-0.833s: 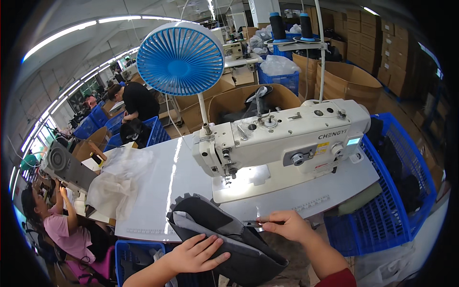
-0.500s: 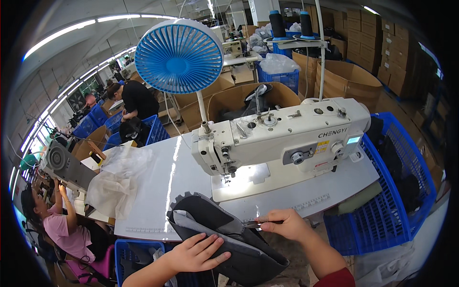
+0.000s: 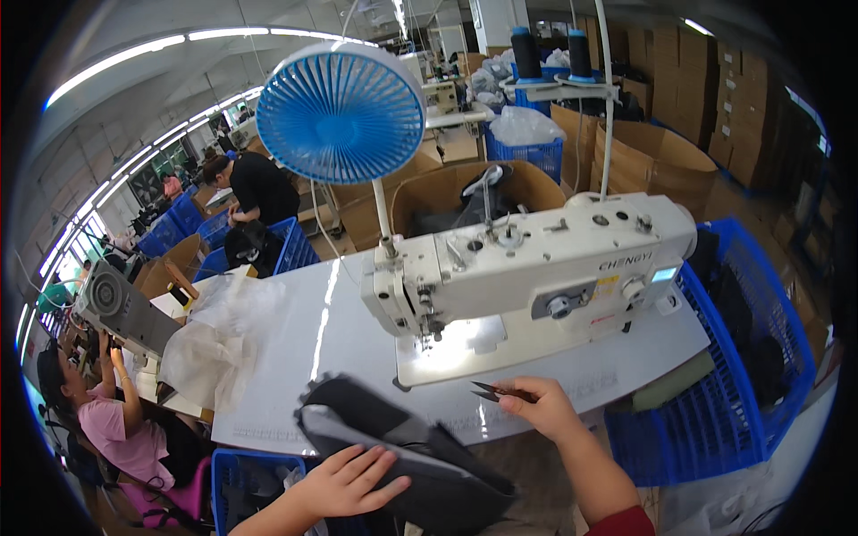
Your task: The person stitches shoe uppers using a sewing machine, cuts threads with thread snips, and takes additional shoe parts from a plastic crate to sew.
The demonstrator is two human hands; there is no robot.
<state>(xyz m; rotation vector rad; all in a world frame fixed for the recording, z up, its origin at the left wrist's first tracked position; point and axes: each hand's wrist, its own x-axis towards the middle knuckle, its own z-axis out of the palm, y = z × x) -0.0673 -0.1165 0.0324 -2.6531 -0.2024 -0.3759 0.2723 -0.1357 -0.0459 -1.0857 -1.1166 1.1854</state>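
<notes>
My left hand lies on a dark grey sewn fabric piece, fingers over its near side, holding it at the table's front edge. The piece looks like a bag or pouch, with a lighter grey inner layer and a notched far rim; motion blurs it slightly. To its right, my right hand is closed on a pair of thread snips. Their dark blades point left, parted, over the tabletop and apart from the fabric. Beyond both hands stands a white industrial sewing machine.
A blue fan rises behind the machine's left end. Blue baskets stand at right and lower left. Sheer white cloth covers the table's left part. A person in pink works at another machine, left; another person in black bends beyond.
The snips have moved off the fabric, up and to the right, and their blades now show. My left hand has shifted the fabric piece left and slightly down.
</notes>
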